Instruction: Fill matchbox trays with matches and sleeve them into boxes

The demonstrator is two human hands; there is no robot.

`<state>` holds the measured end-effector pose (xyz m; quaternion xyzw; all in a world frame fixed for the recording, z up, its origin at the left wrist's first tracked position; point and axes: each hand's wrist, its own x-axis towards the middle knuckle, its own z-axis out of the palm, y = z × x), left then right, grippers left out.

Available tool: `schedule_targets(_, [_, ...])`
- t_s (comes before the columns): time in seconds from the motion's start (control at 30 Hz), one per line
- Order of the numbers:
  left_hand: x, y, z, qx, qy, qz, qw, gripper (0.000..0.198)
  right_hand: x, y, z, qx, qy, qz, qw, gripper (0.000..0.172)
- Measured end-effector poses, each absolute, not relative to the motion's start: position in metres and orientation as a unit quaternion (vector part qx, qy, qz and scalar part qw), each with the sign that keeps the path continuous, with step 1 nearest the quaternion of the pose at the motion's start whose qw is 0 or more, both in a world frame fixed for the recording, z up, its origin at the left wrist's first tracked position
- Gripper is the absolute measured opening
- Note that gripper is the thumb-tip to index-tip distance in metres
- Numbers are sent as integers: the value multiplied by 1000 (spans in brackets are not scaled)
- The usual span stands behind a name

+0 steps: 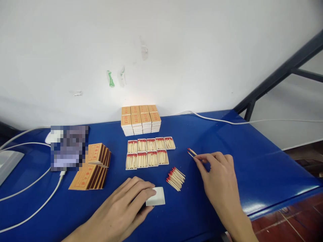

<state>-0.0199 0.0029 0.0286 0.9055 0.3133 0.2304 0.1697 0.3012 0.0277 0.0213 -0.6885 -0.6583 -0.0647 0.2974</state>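
My left hand (126, 203) rests on the blue table and holds a small white empty matchbox tray (156, 196) under its fingertips. My right hand (218, 176) pinches a few red-tipped matches (191, 152) just above the table, to the right of the filled trays. A loose pile of matches (176, 178) lies between my two hands. Several open trays filled with matches (148, 153) sit in two rows in front of me.
A block of stacked orange matchboxes (140, 119) stands at the back by the white wall. Orange box sleeves (92, 168) lean in two piles at the left. White cables (32, 188) and a blurred object (68, 147) lie at the far left. The table edge (282, 201) drops off on the right.
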Motion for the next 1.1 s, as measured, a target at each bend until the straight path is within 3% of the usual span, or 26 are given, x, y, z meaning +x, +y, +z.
schedule_targets(0.27, [-19, 3, 31, 905, 314, 237, 163, 28, 275, -3, 33, -675, -665, 32, 317, 47])
schedule_targets(0.4, [-19, 4, 34, 908, 310, 235, 156, 28, 268, -15, 36, -668, -668, 86, 315, 45])
schedule_targets(0.57, [-18, 5, 37, 911, 307, 232, 148, 26, 280, -5, 39, -687, -653, 45, 317, 52])
schedule_targets(0.8, [-19, 5, 34, 909, 311, 224, 165, 29, 305, 28, 29, -713, -631, -51, 302, 78])
schedule_targets(1.1, [-20, 3, 31, 910, 310, 226, 158, 29, 305, 32, 22, -710, -639, -45, 293, 84])
